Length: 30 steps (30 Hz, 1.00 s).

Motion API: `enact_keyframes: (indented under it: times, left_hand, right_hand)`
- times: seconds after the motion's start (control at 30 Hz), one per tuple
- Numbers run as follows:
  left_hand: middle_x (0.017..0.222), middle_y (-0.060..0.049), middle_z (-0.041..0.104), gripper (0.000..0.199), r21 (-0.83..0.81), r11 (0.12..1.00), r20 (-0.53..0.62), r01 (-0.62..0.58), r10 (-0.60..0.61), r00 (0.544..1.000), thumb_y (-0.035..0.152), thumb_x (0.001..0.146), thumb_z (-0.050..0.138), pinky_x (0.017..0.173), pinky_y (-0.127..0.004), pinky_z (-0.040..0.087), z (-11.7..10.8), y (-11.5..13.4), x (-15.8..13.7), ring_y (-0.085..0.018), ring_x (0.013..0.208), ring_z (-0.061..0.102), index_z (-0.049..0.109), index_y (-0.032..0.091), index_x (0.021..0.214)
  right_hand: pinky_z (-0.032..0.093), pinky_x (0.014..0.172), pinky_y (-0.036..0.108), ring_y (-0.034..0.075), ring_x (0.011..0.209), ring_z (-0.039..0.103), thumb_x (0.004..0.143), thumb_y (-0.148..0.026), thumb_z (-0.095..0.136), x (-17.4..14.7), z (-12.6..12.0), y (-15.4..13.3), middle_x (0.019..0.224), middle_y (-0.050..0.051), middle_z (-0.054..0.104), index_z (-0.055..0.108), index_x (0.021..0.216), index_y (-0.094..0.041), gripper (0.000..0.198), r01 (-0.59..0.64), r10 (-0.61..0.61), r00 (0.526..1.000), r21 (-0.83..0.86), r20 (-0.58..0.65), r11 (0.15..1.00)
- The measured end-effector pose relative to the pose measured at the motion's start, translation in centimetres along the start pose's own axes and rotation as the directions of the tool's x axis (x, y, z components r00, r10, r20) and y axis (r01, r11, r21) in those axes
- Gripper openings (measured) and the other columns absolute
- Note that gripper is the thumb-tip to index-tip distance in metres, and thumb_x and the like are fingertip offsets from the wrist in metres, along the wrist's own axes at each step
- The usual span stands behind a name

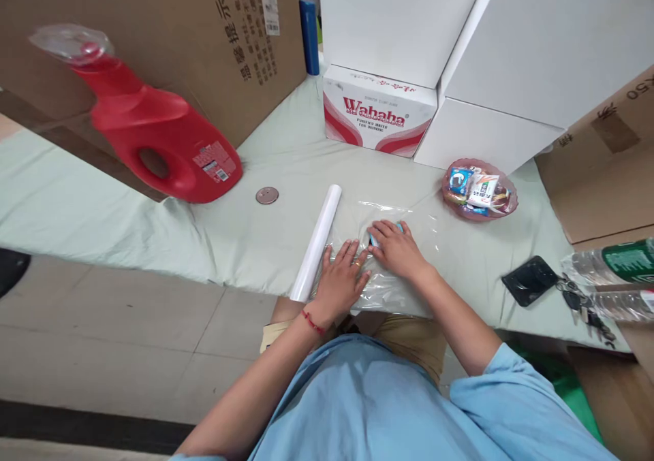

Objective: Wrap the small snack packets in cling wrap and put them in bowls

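a small blue thing (pixel 375 241) is peeking out from under the right hand (pixel 401 248), within a clear plastic sheet (pixel 426 228). i cannot tell if those fingers are gripping it. at eight o'clock from it, the left hand (pixel 338 278) is lying flat, fingers spreading apart. a white roll (pixel 317 243) is lying at nine, a snack bowl (pixel 454 206) is sitting at two.

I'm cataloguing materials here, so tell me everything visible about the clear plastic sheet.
The clear plastic sheet looks thin, glossy and wrinkled. It lies spread on the pale cloth beside the white roll; whether they join is unclear. The left hand and right hand rest over it.
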<state>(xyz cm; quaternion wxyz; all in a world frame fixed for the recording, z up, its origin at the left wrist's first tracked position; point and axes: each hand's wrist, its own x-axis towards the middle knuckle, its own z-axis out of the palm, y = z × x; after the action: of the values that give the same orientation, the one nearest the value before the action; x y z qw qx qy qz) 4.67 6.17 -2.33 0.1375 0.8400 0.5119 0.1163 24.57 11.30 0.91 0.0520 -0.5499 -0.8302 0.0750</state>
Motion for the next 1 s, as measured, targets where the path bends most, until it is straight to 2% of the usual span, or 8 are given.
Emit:
enact_keyframes:
  times: [0.13, 0.23, 0.3, 0.4, 0.5, 0.73, 0.9, 1.0]
  left_hand:
    - [0.174, -0.014, 0.039, 0.051, -0.058, 0.997, 0.050, 0.042, -0.039, 0.998, 0.039, 0.106, 0.050, 0.131, -0.063, 0.031, -1.5, -0.3, 0.3, -0.033, 0.161, 0.038, 0.058, 0.021, 0.153]
    - [0.168, -0.013, 0.048, 0.044, -0.108, 0.993, -0.004, 0.053, -0.053, 0.999, 0.041, 0.104, 0.052, 0.124, -0.051, 0.045, -4.0, -0.6, 0.6, -0.032, 0.154, 0.047, 0.069, 0.020, 0.139]
    - [0.158, -0.013, 0.060, 0.043, -0.091, 0.986, -0.089, 0.141, -0.149, 0.985, 0.042, 0.106, 0.048, 0.117, -0.048, 0.051, -5.9, -1.2, 1.2, -0.032, 0.144, 0.056, 0.073, 0.020, 0.132]
    - [0.144, -0.018, 0.066, 0.046, -0.004, 0.925, -0.189, 0.380, -0.374, 0.908, 0.044, 0.106, 0.044, 0.107, -0.054, 0.055, -7.7, -2.7, 2.8, -0.038, 0.134, 0.060, 0.070, 0.016, 0.132]
    - [0.134, -0.022, 0.067, 0.050, 0.060, 0.860, -0.082, 0.507, -0.502, 0.861, 0.049, 0.104, 0.045, 0.100, -0.054, 0.056, -7.8, -4.5, 4.9, -0.041, 0.127, 0.063, 0.068, 0.014, 0.131]
    - [0.129, -0.021, 0.070, 0.046, 0.018, 0.826, 0.126, 0.563, -0.561, 0.818, 0.052, 0.097, 0.054, 0.092, -0.046, 0.056, -7.2, -6.1, 8.4, -0.040, 0.119, 0.070, 0.063, 0.014, 0.124]
    - [0.121, -0.018, 0.074, 0.041, -0.146, 0.811, 0.090, 0.567, -0.560, 0.824, 0.045, 0.092, 0.060, 0.089, -0.039, 0.056, -8.2, -7.0, 8.4, -0.034, 0.111, 0.073, 0.058, 0.015, 0.120]
    - [0.102, -0.011, 0.078, 0.039, -0.305, 0.773, 0.116, 0.556, -0.549, 0.828, 0.045, 0.093, 0.060, 0.083, -0.036, 0.056, -8.4, -7.5, 8.0, -0.029, 0.094, 0.076, 0.057, 0.017, 0.119]
  right_hand:
    - [0.020, 0.127, 0.072, 0.034, 0.157, 0.040, 0.113, -0.041, 0.040, -0.7, 1.1, -0.3, 0.170, 0.015, 0.046, 0.053, 0.158, -0.024, 0.050, -0.004, 0.005, 1.000, -0.093, 0.008, 0.996]
    - [0.021, 0.127, 0.073, 0.034, 0.157, 0.039, 0.113, -0.041, 0.039, -0.8, 0.8, -0.3, 0.171, 0.014, 0.044, 0.052, 0.159, -0.026, 0.050, 0.002, 0.003, 0.999, -0.116, 0.044, 0.993]
    - [0.023, 0.126, 0.072, 0.033, 0.157, 0.040, 0.113, -0.041, 0.039, -0.6, 0.5, -0.3, 0.171, 0.013, 0.045, 0.053, 0.159, -0.027, 0.050, 0.005, 0.003, 0.998, -0.120, 0.070, 0.993]
    - [0.024, 0.126, 0.072, 0.033, 0.155, 0.041, 0.113, -0.041, 0.040, -0.5, 0.3, -0.4, 0.169, 0.013, 0.047, 0.053, 0.159, -0.026, 0.049, 0.002, 0.008, 0.996, -0.119, 0.084, 0.993]
    - [0.024, 0.126, 0.071, 0.033, 0.155, 0.041, 0.113, -0.040, 0.039, -0.5, 0.4, -0.5, 0.169, 0.013, 0.047, 0.052, 0.159, -0.026, 0.050, -0.005, 0.015, 0.996, -0.116, 0.085, 0.993]
    - [0.025, 0.126, 0.070, 0.033, 0.156, 0.039, 0.113, -0.040, 0.038, -0.5, 0.5, -0.6, 0.170, 0.013, 0.046, 0.045, 0.164, -0.025, 0.054, -0.035, 0.046, 0.995, -0.122, 0.086, 0.992]
    - [0.029, 0.126, 0.067, 0.032, 0.157, 0.038, 0.112, -0.040, 0.039, -0.3, 0.3, -0.6, 0.171, 0.011, 0.044, 0.048, 0.162, -0.026, 0.053, -0.026, 0.039, 0.993, -0.116, 0.115, 0.993]
    - [0.031, 0.126, 0.065, 0.032, 0.156, 0.038, 0.112, -0.040, 0.038, -0.2, 0.3, -0.7, 0.172, 0.011, 0.044, 0.048, 0.162, -0.026, 0.053, -0.031, 0.045, 0.991, -0.115, 0.123, 0.993]
